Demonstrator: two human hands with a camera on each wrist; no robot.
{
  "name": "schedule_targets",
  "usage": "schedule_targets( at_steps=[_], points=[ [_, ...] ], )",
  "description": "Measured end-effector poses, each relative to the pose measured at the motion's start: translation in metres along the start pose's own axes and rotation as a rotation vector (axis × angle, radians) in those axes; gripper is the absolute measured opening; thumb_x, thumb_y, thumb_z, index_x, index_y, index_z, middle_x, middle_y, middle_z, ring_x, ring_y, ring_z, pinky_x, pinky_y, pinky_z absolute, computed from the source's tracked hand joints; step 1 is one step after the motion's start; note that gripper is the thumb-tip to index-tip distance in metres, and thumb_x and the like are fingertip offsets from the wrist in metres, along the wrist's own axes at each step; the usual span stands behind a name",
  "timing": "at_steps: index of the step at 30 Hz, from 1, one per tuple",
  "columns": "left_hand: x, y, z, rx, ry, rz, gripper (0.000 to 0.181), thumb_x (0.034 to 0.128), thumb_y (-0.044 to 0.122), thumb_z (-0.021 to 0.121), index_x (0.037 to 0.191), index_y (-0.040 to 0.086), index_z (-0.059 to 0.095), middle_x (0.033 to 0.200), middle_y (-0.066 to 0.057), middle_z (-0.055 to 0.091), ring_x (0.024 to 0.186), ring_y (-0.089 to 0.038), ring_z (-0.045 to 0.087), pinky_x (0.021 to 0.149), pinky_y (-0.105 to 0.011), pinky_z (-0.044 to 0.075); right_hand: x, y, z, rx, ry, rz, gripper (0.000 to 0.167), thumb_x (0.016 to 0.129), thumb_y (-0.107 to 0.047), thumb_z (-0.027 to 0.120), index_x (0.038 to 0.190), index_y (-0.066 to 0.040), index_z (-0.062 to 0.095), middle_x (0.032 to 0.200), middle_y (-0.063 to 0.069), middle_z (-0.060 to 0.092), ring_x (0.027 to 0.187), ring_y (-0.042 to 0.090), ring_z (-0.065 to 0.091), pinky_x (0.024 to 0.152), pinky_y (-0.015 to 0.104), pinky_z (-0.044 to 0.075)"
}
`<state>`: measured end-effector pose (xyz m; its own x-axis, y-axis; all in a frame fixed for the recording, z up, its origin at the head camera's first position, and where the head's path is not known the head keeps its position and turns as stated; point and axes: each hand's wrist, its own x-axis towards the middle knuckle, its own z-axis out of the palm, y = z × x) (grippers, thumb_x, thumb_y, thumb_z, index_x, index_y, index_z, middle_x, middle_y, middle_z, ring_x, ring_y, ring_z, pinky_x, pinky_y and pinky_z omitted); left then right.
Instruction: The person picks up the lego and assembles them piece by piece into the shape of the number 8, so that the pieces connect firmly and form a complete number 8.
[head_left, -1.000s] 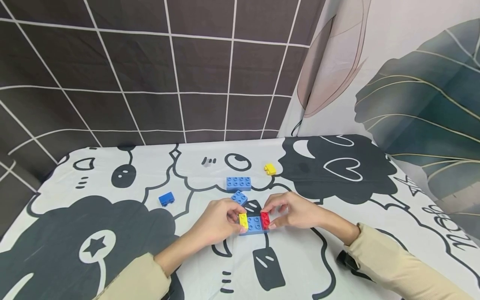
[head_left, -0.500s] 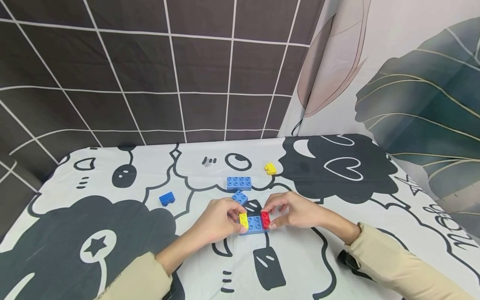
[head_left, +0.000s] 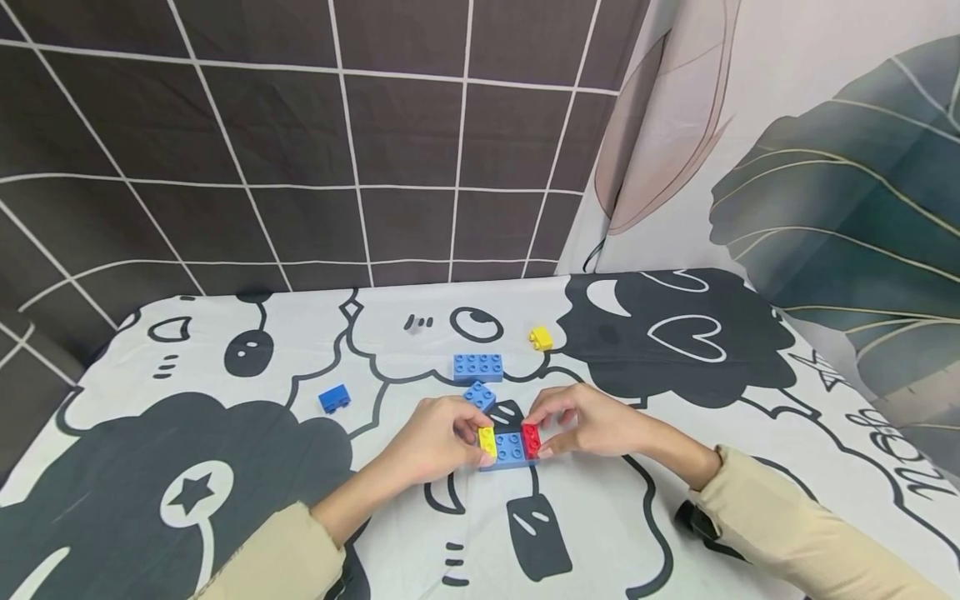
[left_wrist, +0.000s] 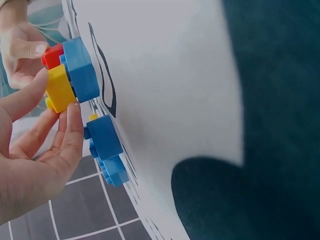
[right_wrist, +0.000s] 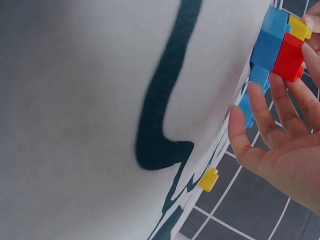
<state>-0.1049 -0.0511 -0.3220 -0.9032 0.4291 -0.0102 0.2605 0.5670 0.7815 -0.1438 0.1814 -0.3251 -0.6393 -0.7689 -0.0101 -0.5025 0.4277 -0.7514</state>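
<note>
Narrow yellow plastic brick (head_left: 487, 442), narrow red plastic brick (head_left: 530, 441) pinched

They are held in the grips of left hand (head_left: 438, 442) and right hand (head_left: 592, 421) respectively, atop opposite ends of a rectangular blue plastic brick (head_left: 509, 451). Around, three more in blue (long brick (head_left: 477, 367), nearby square brick (head_left: 479, 395), small brick (head_left: 333, 398)) and a second yellow brick (head_left: 540, 337) are scattered on black-and-white printed cloth (head_left: 600, 533).

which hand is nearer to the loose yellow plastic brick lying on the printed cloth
Right. In the head view, the right hand sits below and slightly right of the loose yellow plastic brick; the left hand is farther away, below and left.
</note>
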Motion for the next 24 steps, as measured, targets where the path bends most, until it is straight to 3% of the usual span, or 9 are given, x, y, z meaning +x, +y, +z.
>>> schedule_targets(
  at_steps=[24],
  points=[
    [0.0001,0.0005,-0.0002,-0.003,-0.011,-0.031,0.03,0.0676,0.006,0.079,0.095,0.003,0.069,0.078,0.001,0.058,0.073,-0.014,0.055,0.061,-0.024,0.044,-0.0009,-0.0001,-0.0008,0.004,-0.002,0.005,0.024,0.074,-0.008,0.074,0.098,-0.005,0.068,0.091,-0.003,0.062,0.082,0.022,0.055,0.07,0.036,0.047]
  ],
)
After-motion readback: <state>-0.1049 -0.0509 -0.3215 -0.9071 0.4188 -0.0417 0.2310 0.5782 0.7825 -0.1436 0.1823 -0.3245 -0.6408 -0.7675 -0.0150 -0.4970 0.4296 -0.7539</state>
